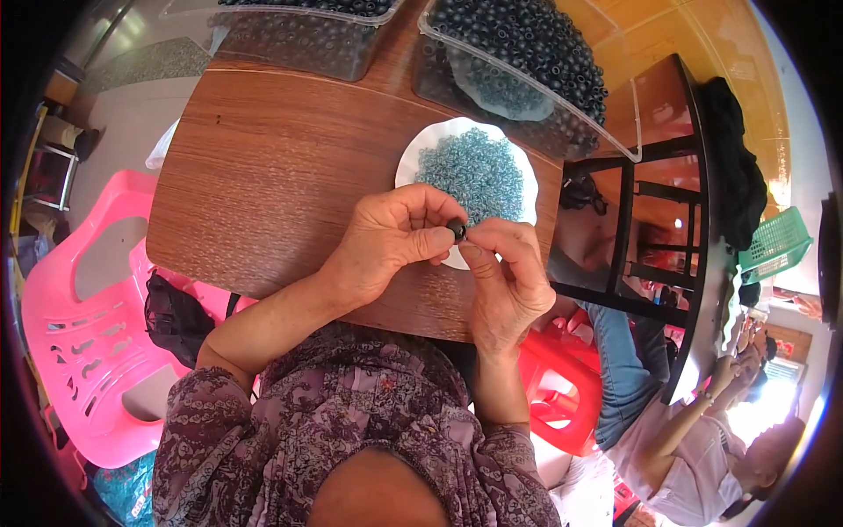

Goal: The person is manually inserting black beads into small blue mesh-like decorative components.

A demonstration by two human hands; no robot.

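Note:
Between the thumb and forefinger of my left hand (378, 244) a small black bead-like ring (456, 229) is held, its hole turned toward the right. My right hand (514, 283) meets it from the right, thumb and fingertip pinched together close against the ring. Whatever sits in that pinch is too small to make out. Both hands hover over the near edge of a white scalloped plate (409, 163). A heap of tiny clear teal pieces (474, 171) fills the plate, partly covered by my fingers.
The plate stands on a brown wooden table (263, 176). Behind it are a clear tub (527, 61) of black rings and another clear tub (299, 48). A pink chair (88, 334) is at left, a red stool (562, 378) at right. Another person (694, 448) sits at a dark table.

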